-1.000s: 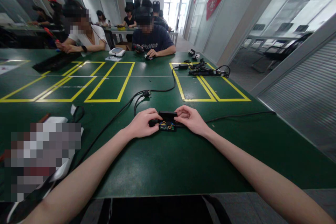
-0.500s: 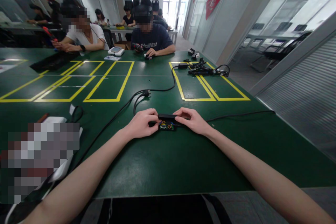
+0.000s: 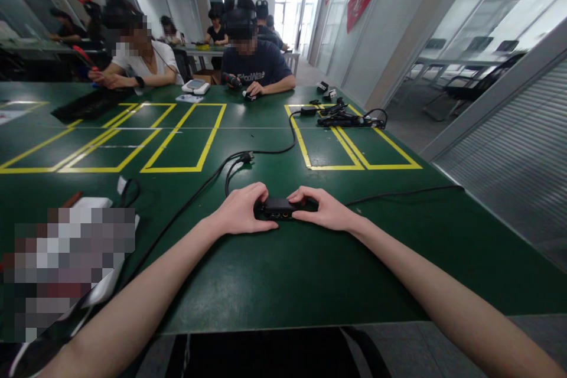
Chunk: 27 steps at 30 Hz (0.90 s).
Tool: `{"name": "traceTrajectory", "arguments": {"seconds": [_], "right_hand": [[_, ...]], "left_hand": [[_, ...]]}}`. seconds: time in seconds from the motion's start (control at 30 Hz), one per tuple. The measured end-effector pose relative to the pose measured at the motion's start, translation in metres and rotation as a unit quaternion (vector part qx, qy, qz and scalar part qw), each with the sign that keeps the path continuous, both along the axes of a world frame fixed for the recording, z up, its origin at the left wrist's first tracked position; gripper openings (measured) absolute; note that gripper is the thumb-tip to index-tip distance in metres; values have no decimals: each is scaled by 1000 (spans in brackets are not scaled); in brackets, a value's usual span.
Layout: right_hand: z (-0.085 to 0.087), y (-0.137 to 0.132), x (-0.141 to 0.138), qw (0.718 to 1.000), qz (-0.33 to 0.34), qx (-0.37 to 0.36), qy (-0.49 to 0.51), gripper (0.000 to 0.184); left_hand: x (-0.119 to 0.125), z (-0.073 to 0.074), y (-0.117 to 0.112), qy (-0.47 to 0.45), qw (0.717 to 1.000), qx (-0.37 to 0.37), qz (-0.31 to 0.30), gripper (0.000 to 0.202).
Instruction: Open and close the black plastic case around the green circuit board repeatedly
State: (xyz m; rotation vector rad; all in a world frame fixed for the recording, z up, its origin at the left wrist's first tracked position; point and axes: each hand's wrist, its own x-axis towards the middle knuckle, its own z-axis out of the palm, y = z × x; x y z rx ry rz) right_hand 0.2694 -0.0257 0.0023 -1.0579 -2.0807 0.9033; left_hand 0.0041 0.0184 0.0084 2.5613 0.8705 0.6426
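Observation:
A black power adapter (image 3: pixel 280 207) lies on the green table in front of me, its cover over the circuit board (image 3: pixel 278 215), which shows along the near side. My left hand (image 3: pixel 243 209) curls around the adapter's left end, fingers behind it and thumb stretched along the near lower edge. At the opposite end, my right hand (image 3: pixel 325 208) holds the adapter with fingertips on the cover and thumb against the near side. A black cable (image 3: pixel 398 194) runs off to the right from behind my right hand. My fingers hide both ends of the adapter.
A plug (image 3: pixel 247 157) on a black cord lies beyond my left hand. More black adapters and cables (image 3: pixel 343 120) lie at the far right among yellow tape outlines (image 3: pixel 181 169). Blurred-out items sit at left. Across the table, two people (image 3: pixel 254 65) handle things.
The cover has come down from a tilted position onto the circuit board, hiding most of it. My right fingers have shifted left over the cover, and my left thumb has straightened.

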Motion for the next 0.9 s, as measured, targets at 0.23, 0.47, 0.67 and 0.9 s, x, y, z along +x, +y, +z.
{"name": "traceTrajectory", "arguments": {"seconds": [0.23, 0.47, 0.67, 0.9], "right_hand": [[-1, -3, -2, 996, 12, 75, -52, 25], [-6, -3, -1, 990, 9, 120, -78, 27], [0, -3, 1, 982, 12, 151, -114, 20], [1, -4, -2, 974, 19, 171, -148, 15]], "left_hand": [[6, -5, -4, -8, 1000, -12, 7, 37], [8, -6, -5, -20, 1000, -21, 1, 38], [8, -4, -5, -10, 1000, -5, -11, 32], [7, -5, -7, 12, 999, 16, -26, 30]]}}
